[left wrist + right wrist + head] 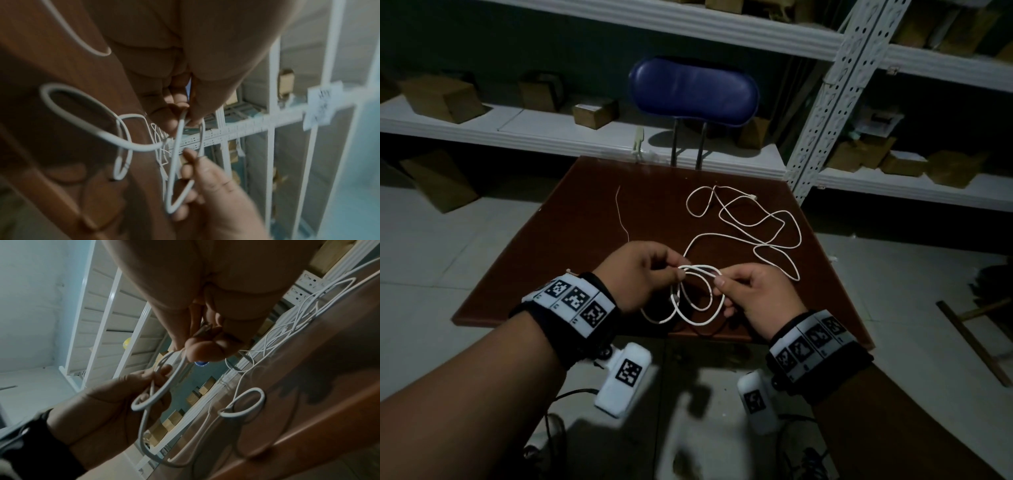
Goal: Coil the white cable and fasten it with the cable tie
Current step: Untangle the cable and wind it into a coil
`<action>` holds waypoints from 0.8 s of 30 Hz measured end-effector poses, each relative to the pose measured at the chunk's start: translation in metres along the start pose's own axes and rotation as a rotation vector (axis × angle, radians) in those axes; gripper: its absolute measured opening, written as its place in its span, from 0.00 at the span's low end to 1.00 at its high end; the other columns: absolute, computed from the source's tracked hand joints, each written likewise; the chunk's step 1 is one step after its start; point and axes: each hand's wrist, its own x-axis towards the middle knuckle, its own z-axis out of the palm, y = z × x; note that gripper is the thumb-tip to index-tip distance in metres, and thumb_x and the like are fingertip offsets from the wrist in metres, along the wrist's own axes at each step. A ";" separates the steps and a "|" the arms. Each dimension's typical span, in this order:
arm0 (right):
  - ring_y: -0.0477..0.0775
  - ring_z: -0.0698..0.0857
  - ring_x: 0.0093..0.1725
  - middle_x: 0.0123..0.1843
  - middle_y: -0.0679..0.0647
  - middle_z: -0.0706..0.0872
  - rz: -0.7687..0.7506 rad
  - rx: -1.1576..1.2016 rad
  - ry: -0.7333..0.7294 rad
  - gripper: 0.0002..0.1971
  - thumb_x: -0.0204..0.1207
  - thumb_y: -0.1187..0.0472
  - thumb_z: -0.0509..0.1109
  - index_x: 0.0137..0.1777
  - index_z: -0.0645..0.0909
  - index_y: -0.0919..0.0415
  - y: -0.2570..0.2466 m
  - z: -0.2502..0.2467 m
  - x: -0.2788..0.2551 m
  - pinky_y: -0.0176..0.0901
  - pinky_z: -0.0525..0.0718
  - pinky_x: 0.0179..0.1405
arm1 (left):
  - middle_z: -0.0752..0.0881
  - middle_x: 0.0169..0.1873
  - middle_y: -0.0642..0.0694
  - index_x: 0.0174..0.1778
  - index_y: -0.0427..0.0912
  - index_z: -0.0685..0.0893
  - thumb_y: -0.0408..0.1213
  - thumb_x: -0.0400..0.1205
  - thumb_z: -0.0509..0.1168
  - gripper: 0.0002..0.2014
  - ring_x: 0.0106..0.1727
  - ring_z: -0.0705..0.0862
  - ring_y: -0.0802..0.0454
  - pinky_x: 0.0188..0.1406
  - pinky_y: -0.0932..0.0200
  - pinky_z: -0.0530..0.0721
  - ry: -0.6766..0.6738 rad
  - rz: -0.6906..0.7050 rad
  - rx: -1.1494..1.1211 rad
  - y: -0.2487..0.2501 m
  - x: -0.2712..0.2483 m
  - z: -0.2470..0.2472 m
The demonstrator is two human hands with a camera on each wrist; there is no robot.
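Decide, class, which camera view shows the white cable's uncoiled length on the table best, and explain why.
The head view: the white cable is seen whole, from the loops both hands pinch to its far plug end on the table. The left wrist view shows mostly the held loops, blurred; the right wrist view shows some loose strands, foreshortened.

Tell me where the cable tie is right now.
In the head view, the cable tie lies untouched on the brown table, on the far left part, left of the loose white cable and beyond the left hand.
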 end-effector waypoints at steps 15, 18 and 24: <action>0.41 0.82 0.32 0.38 0.55 0.89 0.053 -0.144 0.001 0.08 0.80 0.51 0.73 0.47 0.91 0.54 -0.003 0.000 -0.005 0.32 0.80 0.31 | 0.93 0.41 0.49 0.46 0.47 0.91 0.35 0.80 0.74 0.03 0.43 0.92 0.55 0.51 0.52 0.90 0.124 0.067 0.080 -0.002 0.006 -0.005; 0.40 0.75 0.21 0.20 0.44 0.77 0.093 -0.080 0.007 0.09 0.80 0.52 0.73 0.45 0.90 0.56 -0.001 0.002 -0.004 0.40 0.76 0.26 | 0.94 0.41 0.51 0.47 0.49 0.92 0.36 0.79 0.75 0.04 0.45 0.92 0.56 0.54 0.50 0.89 0.088 0.046 0.111 -0.004 0.006 -0.008; 0.48 0.68 0.22 0.20 0.47 0.71 0.104 0.098 0.022 0.10 0.81 0.56 0.72 0.38 0.89 0.54 0.003 0.005 0.002 0.40 0.68 0.23 | 0.92 0.37 0.48 0.47 0.48 0.90 0.37 0.82 0.71 0.03 0.38 0.91 0.56 0.41 0.63 0.88 -0.001 0.011 0.163 0.000 0.003 -0.006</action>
